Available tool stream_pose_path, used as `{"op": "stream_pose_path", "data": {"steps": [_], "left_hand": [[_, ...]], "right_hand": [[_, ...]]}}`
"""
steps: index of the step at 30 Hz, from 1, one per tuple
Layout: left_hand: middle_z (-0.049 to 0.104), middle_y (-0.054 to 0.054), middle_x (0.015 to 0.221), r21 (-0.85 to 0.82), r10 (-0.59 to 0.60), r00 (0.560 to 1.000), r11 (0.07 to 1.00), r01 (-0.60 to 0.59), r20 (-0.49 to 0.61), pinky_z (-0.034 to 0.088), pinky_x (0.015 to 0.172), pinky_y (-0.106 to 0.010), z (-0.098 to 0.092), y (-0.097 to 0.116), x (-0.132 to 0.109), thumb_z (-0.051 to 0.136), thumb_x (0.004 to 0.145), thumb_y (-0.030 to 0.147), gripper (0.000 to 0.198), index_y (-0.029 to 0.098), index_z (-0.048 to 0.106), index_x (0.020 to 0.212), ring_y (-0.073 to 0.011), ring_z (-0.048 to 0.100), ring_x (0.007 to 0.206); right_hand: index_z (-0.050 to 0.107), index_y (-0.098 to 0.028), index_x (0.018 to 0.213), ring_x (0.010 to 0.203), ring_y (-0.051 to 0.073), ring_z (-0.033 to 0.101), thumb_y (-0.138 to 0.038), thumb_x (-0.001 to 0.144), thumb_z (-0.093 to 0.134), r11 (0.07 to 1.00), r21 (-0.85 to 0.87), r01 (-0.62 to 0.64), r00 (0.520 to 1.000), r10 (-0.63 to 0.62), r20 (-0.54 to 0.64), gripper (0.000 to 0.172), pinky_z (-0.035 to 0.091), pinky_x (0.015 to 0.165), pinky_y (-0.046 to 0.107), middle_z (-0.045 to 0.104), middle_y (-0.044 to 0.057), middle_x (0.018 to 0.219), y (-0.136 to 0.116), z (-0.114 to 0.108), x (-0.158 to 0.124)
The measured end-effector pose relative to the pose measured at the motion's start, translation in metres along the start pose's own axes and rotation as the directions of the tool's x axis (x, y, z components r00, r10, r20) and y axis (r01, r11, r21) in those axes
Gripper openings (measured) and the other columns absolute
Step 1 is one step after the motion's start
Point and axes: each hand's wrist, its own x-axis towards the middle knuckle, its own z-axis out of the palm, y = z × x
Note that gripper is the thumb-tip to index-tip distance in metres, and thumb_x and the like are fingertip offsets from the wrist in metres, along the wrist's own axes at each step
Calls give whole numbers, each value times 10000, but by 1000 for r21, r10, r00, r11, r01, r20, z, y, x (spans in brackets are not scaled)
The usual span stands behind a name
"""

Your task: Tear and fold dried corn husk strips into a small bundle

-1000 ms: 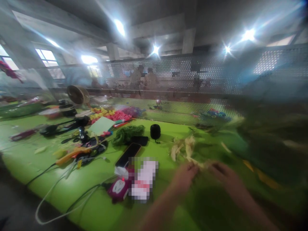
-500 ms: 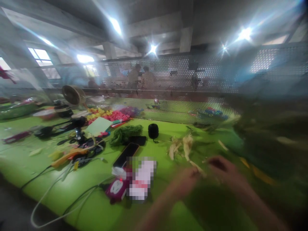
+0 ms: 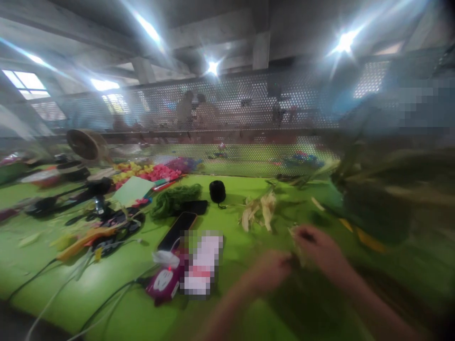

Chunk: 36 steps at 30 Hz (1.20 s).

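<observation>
My left hand [image 3: 272, 271] is closed in front of me, fingers pressed together. Whatever it may hold is blurred. Close beside it, my right hand [image 3: 317, 247] is closed on a pale husk-like strip [image 3: 300, 251] that hangs below the fingers towards the left hand. Beyond both hands lie two dry, pale husk-like pieces [image 3: 268, 210] on the green table [image 3: 245, 293]. A black spool of thread [image 3: 217, 192] stands further back, with a loose end at its foot.
Left of my hands are a dark phone [image 3: 177, 230], a purple power bank [image 3: 163, 284] with cables, and a green yarn bundle [image 3: 174, 199]. An orange glue gun [image 3: 85, 244] lies further left. Pink and yellow pieces [image 3: 159, 173] are heaped behind. A perforated screen [image 3: 231, 113] borders the table.
The view has turned slightly right, so table things sit further left. My right hand has come nearer the left, and the pale strip now hangs at the right hand's fingers.
</observation>
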Motion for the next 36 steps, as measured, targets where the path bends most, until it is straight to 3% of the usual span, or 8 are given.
{"op": "stream_pose_path", "data": {"steps": [6,9,11,16,24,26,32,36], "left_hand": [[563,-8,710,-263,-78,997,962,71,-16,340,648,-256,2,8,-2,533,827,341,199,189,641,757,-144,476,658],[580,-15,735,-534,-144,980,844,48,-139,358,667,-252,1,7,3,627,782,472,309,167,638,835,-129,480,656],[608,-31,783,-639,-193,952,769,-3,-236,367,667,-247,-1,4,8,692,726,489,368,154,632,866,-120,487,657],[626,-18,799,-759,-283,907,649,-59,-313,395,653,-232,-1,-3,14,742,702,441,397,153,641,955,-92,491,628],[686,-71,878,-841,-244,922,524,-136,-301,463,828,-296,4,5,12,808,626,372,396,142,681,922,-176,618,822],[687,-76,889,-834,-247,916,533,-143,-315,460,826,-292,4,6,10,800,643,372,369,139,681,903,-177,615,828],[687,-97,926,-576,-168,891,809,-119,-421,446,834,-318,3,-3,11,762,692,431,366,135,695,895,-212,598,881],[678,-93,876,-567,-219,868,819,-85,-446,445,799,-317,6,-7,14,742,689,465,377,126,695,848,-218,591,851]], "right_hand": [[644,-211,824,771,218,637,-448,797,550,996,-92,4,998,-9,-56,257,501,698,333,680,40,799,-5,-6,2],[597,-230,1047,1042,256,583,-464,817,558,976,-203,80,968,-125,-218,330,445,890,383,639,72,1091,-8,-14,0],[579,-243,1037,1040,252,574,-474,827,562,959,-258,115,951,-182,-251,314,428,904,381,626,63,1086,-10,-14,-4],[608,-240,867,768,202,636,-527,887,464,981,-190,41,994,-21,109,322,471,683,303,692,19,850,-7,10,-16],[641,-223,764,724,214,624,-504,866,478,990,-129,56,991,-40,127,341,470,639,297,703,28,761,4,30,-19],[629,-228,743,724,214,624,-471,875,455,987,-143,74,990,-55,132,327,464,633,294,689,20,728,3,30,-20],[630,-231,724,644,185,601,-348,854,468,949,-278,146,987,-123,101,239,434,586,272,708,21,743,-3,32,-26],[624,-231,700,645,182,591,-314,848,463,918,-340,202,979,-181,95,234,428,599,275,706,28,737,-3,34,-29]]}}
